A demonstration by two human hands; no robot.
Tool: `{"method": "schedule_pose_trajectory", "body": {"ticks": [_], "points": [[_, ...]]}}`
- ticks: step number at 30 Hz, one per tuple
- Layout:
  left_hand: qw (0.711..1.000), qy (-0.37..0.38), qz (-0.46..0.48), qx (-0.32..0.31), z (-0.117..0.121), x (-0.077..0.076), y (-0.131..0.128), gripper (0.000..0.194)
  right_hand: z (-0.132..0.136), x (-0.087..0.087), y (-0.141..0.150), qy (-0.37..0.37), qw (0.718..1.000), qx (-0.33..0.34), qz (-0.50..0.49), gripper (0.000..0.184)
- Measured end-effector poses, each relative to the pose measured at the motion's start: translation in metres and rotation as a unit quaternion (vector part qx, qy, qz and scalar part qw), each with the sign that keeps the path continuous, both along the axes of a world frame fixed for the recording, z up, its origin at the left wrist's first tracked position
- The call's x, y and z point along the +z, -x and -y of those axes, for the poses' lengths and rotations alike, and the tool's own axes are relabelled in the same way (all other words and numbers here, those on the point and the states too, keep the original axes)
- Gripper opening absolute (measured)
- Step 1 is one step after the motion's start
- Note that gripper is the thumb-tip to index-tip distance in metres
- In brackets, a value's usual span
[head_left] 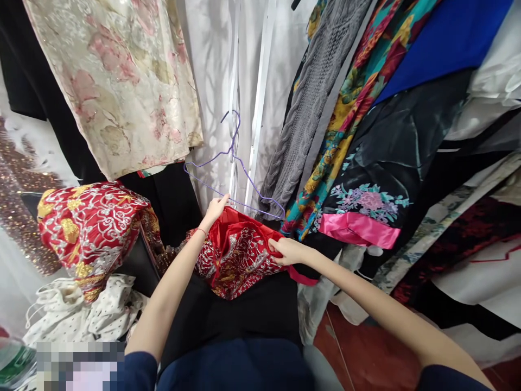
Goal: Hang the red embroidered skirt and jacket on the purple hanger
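A red garment with silver and gold embroidery (240,260) lies across my lap, its plain red inner side showing along the upper edge. My left hand (215,210) pinches that edge at its left end. On the right, my right hand (287,251) grips the same garment with curled fingers. Just beyond it, a purple wire hanger (232,153) stands upright against the white backdrop, its lower bar close to my left fingertips. Whether the hanger touches the garment, I cannot tell. Another red and gold embroidered piece (95,228) sits to the left, apart from my hands.
A floral cream cloth (122,81) hangs at the upper left. Along the right hang a grey knit (313,92), a colourful floral garment (354,103) and a black sleeve with a pink cuff (362,228). White dotted fabric (89,309) lies lower left; red floor (366,347) shows lower right.
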State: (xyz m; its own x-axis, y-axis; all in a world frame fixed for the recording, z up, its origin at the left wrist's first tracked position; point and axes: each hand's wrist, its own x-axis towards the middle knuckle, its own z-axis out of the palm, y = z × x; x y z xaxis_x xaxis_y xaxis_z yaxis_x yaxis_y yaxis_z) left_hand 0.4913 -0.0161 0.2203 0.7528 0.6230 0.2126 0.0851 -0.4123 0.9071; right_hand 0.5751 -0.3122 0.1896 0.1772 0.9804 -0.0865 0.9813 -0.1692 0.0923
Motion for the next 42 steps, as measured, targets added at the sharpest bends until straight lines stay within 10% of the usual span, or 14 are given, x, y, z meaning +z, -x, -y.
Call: {"method": "schedule_pose_trajectory", "body": {"ticks": [8,22,28,34,42], "points": [[0.992,-0.092,-0.023,0.079,0.017,-0.010,0.025,0.047,0.015,0.001,-0.025,0.008,0.995,-0.057,0.078,0.021],[0.967,-0.182,0.012,0.180,0.017,-0.002,0.058,0.033,0.018,0.120,-0.044,-0.118,0.989,0.087,0.015,0.031],[0.969,-0.161,0.061,0.175,0.037,-0.014,0.055,0.037,-0.027,0.152,-0.030,-0.188,0.977,0.093,-0.023,0.030],[0.976,-0.125,0.088,0.157,0.042,-0.017,0.061,0.039,-0.086,0.143,-0.015,-0.264,0.942,0.135,-0.155,0.020],[0.976,-0.207,-0.012,0.072,0.013,-0.024,0.095,0.048,-0.084,0.115,-0.031,-0.372,0.893,0.104,-0.233,0.018]]}}
